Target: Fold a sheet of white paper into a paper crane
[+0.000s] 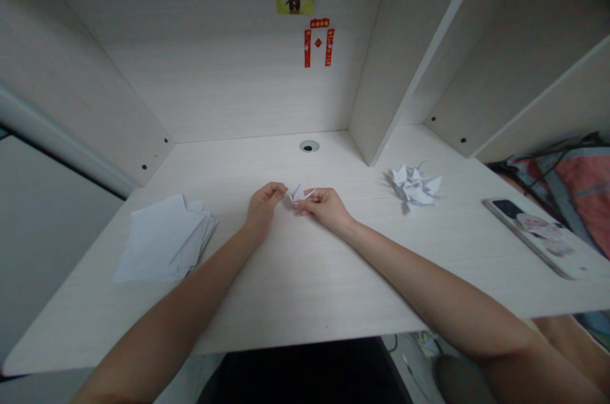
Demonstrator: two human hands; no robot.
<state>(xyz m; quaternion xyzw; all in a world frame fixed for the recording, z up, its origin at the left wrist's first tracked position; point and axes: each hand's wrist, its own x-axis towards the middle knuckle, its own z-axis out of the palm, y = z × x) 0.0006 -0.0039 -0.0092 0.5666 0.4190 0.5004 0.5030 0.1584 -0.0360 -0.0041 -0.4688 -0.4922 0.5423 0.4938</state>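
A small white folded paper crane [298,193] is held between my two hands over the middle of the desk. My left hand [265,204] pinches its left tip between thumb and fingers. On the other side, my right hand [326,206] has thumb and forefinger closed on its right part, close to a thin pointed end. Parts of the crane are hidden behind the fingertips. Further right lies a cluster of several folded white paper cranes [414,188]. A loose stack of white paper sheets [162,235] rests to the left of my left forearm.
A phone [538,235] in a patterned case lies at the right of the pale desk [305,289]. Behind my hands is a round cable hole [309,146]. An upright panel [405,54] stands at the back right, and a red-grey cloth item [581,181] lies at the far right.
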